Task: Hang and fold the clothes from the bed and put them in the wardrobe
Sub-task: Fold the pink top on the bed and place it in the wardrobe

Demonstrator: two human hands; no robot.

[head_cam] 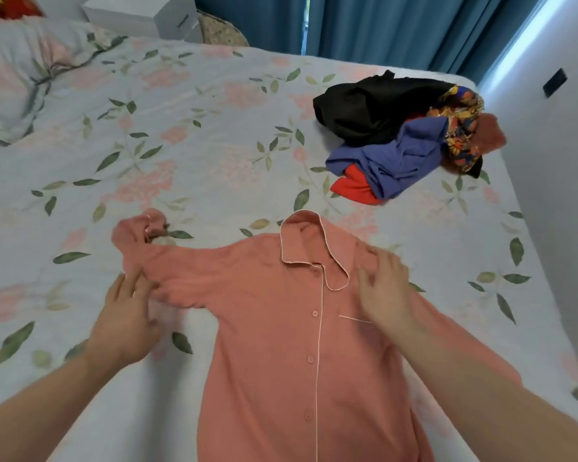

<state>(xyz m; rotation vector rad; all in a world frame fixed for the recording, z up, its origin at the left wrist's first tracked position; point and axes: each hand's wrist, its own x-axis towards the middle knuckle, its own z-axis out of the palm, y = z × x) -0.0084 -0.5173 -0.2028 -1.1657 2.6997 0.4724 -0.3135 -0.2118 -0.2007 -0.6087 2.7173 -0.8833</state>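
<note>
A salmon-pink pyjama shirt [301,345] lies face up on the floral bed [187,135], buttoned down the front, with white piping along the placket, collar and chest pocket; its collar points away from the person and its hem runs out of view at the bottom edge. The left hand [124,315] rests at the underside of the outstretched sleeve [181,271], fingers lightly on the cloth near the armpit, which looks more like smoothing or gathering than a firm grip; whether any fabric is pinched there cannot be told. The right hand [386,288] lies flat and relaxed on the far shoulder beside the collar, fingers spread, holding nothing. The sleeve's cuff [137,228] is crumpled and turned back on itself. The shirt looks light, soft and limp, so it will drape and crease wherever it is lifted and will slide easily over the sheet; it is best taken by the shoulder seams or the collar, where the doubled cloth gives some body, and the sleeve drawn across by its cuff. Well apart, toward the far right corner of the bed, a pile of clothes [401,138] in black, blue, red and a bright print waits unfolded. Blue curtains [381,25] hang behind the bed.
</note>
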